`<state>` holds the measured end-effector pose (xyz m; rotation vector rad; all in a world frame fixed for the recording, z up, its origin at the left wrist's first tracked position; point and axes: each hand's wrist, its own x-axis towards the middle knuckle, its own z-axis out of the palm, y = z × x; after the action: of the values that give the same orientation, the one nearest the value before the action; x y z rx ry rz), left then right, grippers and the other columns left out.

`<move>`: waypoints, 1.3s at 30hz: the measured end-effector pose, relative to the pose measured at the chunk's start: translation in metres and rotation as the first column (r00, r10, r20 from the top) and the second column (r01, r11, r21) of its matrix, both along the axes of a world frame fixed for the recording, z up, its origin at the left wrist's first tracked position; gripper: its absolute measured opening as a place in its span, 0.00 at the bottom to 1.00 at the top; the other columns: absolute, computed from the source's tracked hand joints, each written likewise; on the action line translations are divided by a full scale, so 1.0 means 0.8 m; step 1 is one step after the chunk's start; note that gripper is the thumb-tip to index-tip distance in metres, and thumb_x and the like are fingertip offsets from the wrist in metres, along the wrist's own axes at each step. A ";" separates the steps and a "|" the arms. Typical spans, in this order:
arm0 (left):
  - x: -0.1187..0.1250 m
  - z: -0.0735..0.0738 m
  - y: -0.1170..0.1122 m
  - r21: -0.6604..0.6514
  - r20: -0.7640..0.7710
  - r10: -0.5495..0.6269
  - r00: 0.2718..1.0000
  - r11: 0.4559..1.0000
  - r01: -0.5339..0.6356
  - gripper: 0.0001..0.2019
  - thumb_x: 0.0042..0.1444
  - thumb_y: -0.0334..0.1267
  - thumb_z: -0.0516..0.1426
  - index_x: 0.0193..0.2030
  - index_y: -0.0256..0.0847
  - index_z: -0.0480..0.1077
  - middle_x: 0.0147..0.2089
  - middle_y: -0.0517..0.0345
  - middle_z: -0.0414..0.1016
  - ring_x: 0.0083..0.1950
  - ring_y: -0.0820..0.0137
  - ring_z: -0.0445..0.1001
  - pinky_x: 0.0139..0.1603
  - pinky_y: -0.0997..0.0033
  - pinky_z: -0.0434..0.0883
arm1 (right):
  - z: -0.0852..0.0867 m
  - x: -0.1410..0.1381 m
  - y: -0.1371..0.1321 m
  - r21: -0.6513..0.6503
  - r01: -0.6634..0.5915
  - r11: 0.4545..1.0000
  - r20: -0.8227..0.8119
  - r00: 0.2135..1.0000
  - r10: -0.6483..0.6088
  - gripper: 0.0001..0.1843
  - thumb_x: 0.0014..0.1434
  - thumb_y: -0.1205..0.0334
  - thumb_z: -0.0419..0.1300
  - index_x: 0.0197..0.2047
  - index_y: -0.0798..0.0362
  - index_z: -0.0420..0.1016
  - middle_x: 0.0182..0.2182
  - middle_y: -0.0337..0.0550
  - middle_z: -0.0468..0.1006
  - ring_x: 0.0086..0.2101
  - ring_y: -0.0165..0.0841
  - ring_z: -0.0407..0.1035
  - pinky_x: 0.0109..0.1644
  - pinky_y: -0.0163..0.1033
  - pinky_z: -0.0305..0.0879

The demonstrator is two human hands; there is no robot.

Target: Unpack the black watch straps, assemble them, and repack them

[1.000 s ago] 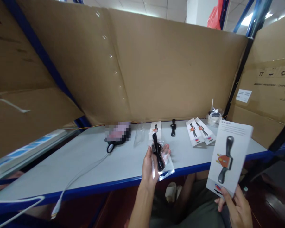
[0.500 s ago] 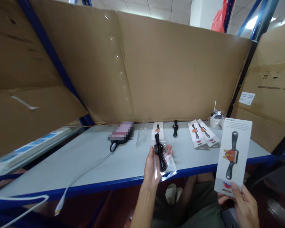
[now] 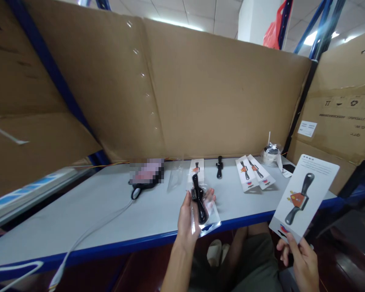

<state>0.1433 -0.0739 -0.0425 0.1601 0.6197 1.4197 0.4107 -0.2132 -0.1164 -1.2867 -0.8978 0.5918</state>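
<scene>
My left hand (image 3: 188, 217) is closed around a clear plastic blister shell (image 3: 211, 219) with a black two-handled tool (image 3: 198, 198) seated in it, held over the front edge of the grey shelf (image 3: 109, 215). My right hand (image 3: 301, 261), low at the right, pinches the bottom of a white printed backing card (image 3: 304, 196) that pictures the same tool. The card tilts to the right.
On the shelf lie a card (image 3: 196, 168), a loose black tool (image 3: 219, 166), two more cards (image 3: 251, 177), a bagged roll (image 3: 270, 154), an empty clear shell (image 3: 174, 178), a blurred item (image 3: 146, 174) and a white cable (image 3: 88, 235). Cardboard sheets (image 3: 200, 89) stand behind; boxes (image 3: 343, 121) at right.
The card in my right hand has tipped from near upright to a rightward tilt. My left hand with the shell and tool has hardly moved. The view shifted slightly.
</scene>
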 end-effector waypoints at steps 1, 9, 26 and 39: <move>0.000 0.000 0.000 0.002 -0.005 0.000 1.000 1.000 0.000 0.25 0.73 0.45 0.46 0.64 0.26 0.68 0.48 0.32 0.81 0.44 0.57 0.84 0.41 0.62 0.82 | -0.001 0.001 0.000 -0.010 -0.002 1.000 0.019 1.000 0.002 0.28 0.61 0.37 0.63 0.27 0.55 0.77 0.22 0.45 0.77 0.16 0.27 0.63 0.21 0.34 0.66; 0.000 0.002 -0.002 0.004 -0.015 -0.005 1.000 1.000 0.005 0.26 0.73 0.44 0.45 0.65 0.25 0.66 0.48 0.31 0.81 0.45 0.57 0.84 0.41 0.63 0.82 | -0.008 0.004 0.001 -0.031 -0.006 0.999 0.140 0.990 0.010 0.30 0.64 0.36 0.59 0.29 0.55 0.82 0.15 0.42 0.72 0.16 0.31 0.65 0.22 0.35 0.66; -0.006 -0.002 -0.001 0.015 0.009 -0.063 0.998 0.998 0.063 0.27 0.73 0.45 0.45 0.68 0.26 0.63 0.49 0.32 0.81 0.45 0.56 0.84 0.44 0.60 0.82 | -0.027 -0.006 0.000 0.004 -0.188 0.982 0.342 0.923 0.175 0.27 0.68 0.44 0.57 0.24 0.51 0.82 0.21 0.44 0.80 0.20 0.32 0.74 0.33 0.35 0.75; -0.004 0.000 -0.003 0.039 0.036 -0.040 0.999 0.998 0.039 0.26 0.72 0.45 0.47 0.67 0.27 0.65 0.51 0.32 0.80 0.50 0.54 0.83 0.53 0.54 0.80 | -0.029 0.001 0.006 -0.035 -0.154 0.987 0.256 0.954 0.158 0.26 0.61 0.37 0.63 0.33 0.52 0.87 0.16 0.44 0.76 0.25 0.41 0.79 0.36 0.40 0.77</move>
<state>0.1404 -0.0763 -0.0427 0.1748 0.5565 1.3938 0.4112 -0.2085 -0.1393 -1.3338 -1.2219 0.5624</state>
